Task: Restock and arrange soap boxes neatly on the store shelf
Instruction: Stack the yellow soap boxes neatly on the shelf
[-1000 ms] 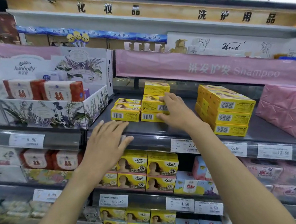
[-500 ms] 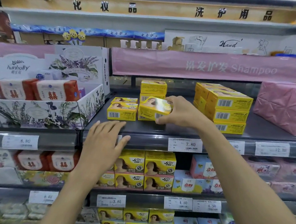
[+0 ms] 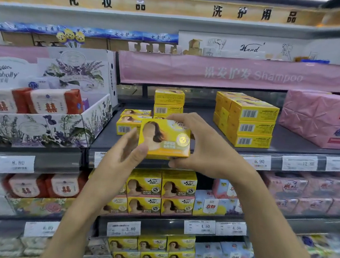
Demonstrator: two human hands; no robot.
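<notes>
Both hands hold one yellow soap box point(image 3: 165, 137) up in front of the top shelf point(image 3: 288, 140). Its printed face, with a long-haired figure and a round gold seal, is turned toward the camera. The right hand point(image 3: 206, 147) grips the box's right end: its fingers point(image 3: 179, 117) curl over the top edge and the thumb lies under the bottom edge. The left hand point(image 3: 121, 155) pinches the lower left corner, thumb on the front face and fingers behind the left edge. The box tilts slightly; whether it touches anything behind it cannot be told.

Behind it on the shelf stands a stack point(image 3: 169, 102) of like boxes. Two of them show, and its foot is hidden by the held box. Just left of the stack lie low boxes point(image 3: 132, 122), face up with barcodes to the front. Well apart to the right stands a block point(image 3: 248, 124) of yellow boxes three high, and beyond it lie pink packs point(image 3: 319, 118).

Left of the shelf, a floral tray point(image 3: 40, 128) holds red-and-white soaps point(image 3: 51, 102). Price tags point(image 3: 259, 161) line the shelf's front rail. A pink banner point(image 3: 232, 72) reading "Shampoo" hangs above. On the level below, lower boxes point(image 3: 161, 190) in yellow stand two high.
</notes>
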